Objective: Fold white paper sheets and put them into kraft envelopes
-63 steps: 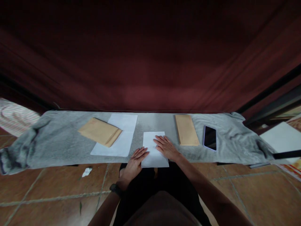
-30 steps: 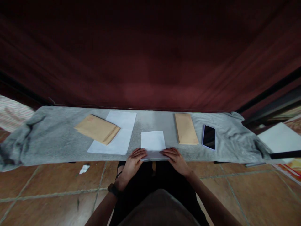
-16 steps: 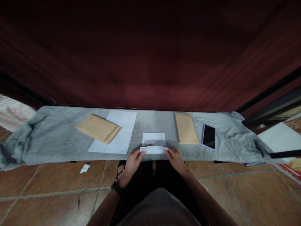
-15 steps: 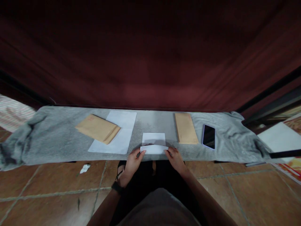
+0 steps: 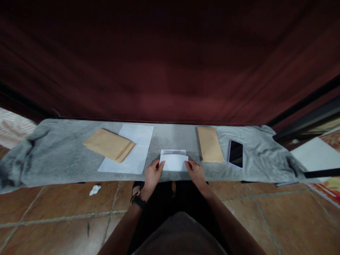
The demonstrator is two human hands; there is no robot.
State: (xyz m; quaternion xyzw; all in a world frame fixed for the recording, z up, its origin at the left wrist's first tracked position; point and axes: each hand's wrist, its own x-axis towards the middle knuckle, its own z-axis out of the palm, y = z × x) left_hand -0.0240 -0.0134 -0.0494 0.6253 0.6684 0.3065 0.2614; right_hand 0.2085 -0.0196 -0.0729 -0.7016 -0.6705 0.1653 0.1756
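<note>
A sheet of white paper (image 5: 174,163) lies in front of me with its near part folded up and over toward the far edge. A narrow strip of the sheet shows beyond the raised flap, under the flap's shadow. My left hand (image 5: 153,173) pinches the flap at its left end, thumb on top. At the right end my right hand (image 5: 195,172) grips it the same way. To the left, a stack of brown envelopes (image 5: 110,143) rests on larger white sheets (image 5: 140,156). Right of my hands lies another stack of brown envelopes (image 5: 210,144).
A phone (image 5: 236,153) lies face up right of the envelopes. Grey cloth (image 5: 63,152) covers the narrow bench. A dark red curtain-like surface (image 5: 170,71) rises behind it. A scrap of white paper (image 5: 95,190) lies on the tiled floor (image 5: 66,230).
Both hands have moved slightly away from me, carrying the folded flap farther over the sheet. Less of the sheet beyond it shows now.
</note>
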